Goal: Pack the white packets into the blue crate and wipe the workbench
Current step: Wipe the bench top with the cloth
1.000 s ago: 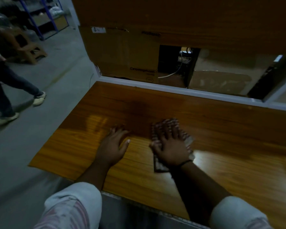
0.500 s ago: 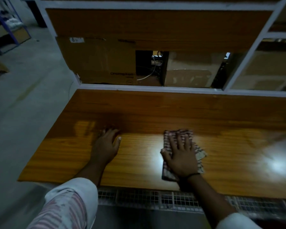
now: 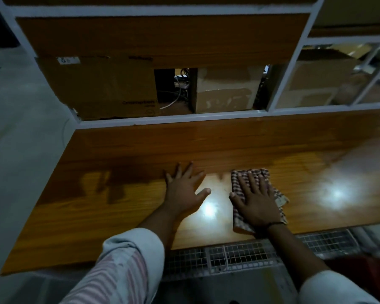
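A folded checked cloth [image 3: 238, 185] lies on the glossy wooden workbench [image 3: 110, 207], right of the middle and near the front edge. My right hand [image 3: 256, 199] presses flat on the cloth with straight, spread fingers. My left hand [image 3: 183, 189] rests flat on the bare wood just left of the cloth, fingers spread. No white packets and no blue crate are in view.
Behind the bench a white metal frame [image 3: 169, 120] holds cardboard boxes [image 3: 101, 88] and loose cables [image 3: 180, 93]. A wooden panel [image 3: 158, 38] spans above them. A wire mesh [image 3: 246, 256] runs below the bench's front edge. Grey floor [image 3: 20, 150] lies to the left.
My right hand has slid the cloth to the right along the bench, and my left hand has followed it rightward. The walking person at the left is out of view now.
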{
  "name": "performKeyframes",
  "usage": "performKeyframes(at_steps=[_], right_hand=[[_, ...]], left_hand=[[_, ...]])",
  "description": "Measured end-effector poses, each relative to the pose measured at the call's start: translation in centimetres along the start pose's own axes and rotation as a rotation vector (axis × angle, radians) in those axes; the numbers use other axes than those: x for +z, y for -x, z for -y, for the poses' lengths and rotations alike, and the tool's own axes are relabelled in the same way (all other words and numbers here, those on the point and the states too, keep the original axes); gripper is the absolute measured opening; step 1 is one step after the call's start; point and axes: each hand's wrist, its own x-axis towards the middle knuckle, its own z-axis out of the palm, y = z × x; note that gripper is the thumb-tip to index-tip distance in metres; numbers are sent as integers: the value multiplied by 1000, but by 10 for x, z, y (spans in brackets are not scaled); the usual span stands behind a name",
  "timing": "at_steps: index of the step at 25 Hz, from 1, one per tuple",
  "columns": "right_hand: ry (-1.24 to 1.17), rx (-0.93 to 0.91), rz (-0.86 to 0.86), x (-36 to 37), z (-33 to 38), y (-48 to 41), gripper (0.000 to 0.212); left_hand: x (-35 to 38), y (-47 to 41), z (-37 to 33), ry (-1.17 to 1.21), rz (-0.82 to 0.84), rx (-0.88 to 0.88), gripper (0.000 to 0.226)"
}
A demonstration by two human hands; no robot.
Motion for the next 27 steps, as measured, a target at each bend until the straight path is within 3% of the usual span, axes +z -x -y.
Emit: performKeyframes(at_steps=[2,5,7,9,12,13,17,19,24,25,27], right_hand=[[-6,-9,-13,1,12,3,79],[8,-253,26,4,28,16,73],[39,-321,25,1,19,1,72],[25,-225,1,-5,0,-39,77],[-34,58,-18,-13,-16,-107,84],[-30,47,-20,-13,-8,-122,83],[59,-462,37,-1,30,-139,74],[79,-563,60,-7,8,-171,73],[-49,-118,13,-30,-26,-266,80],[-49,-138,1,-26,-12,-275,80],[-27,-358,12,-19,31,-276,82]], left_hand=[[9,-3,-2,10,-26,-25,74],[12,-4,0,28,-56,-28,73],[10,-5,0,31,-67,-31,73],[9,-7,0,38,-68,-45,72],[15,-7,-2,48,-85,-68,71],[14,-8,-2,57,-80,-75,71],[11,-9,-2,61,-51,-68,70],[10,-10,-3,47,-40,-85,69],[7,-13,-5,41,-22,-100,69],[7,-14,-6,46,-19,-99,68],[6,-14,-7,54,-19,-95,67]])
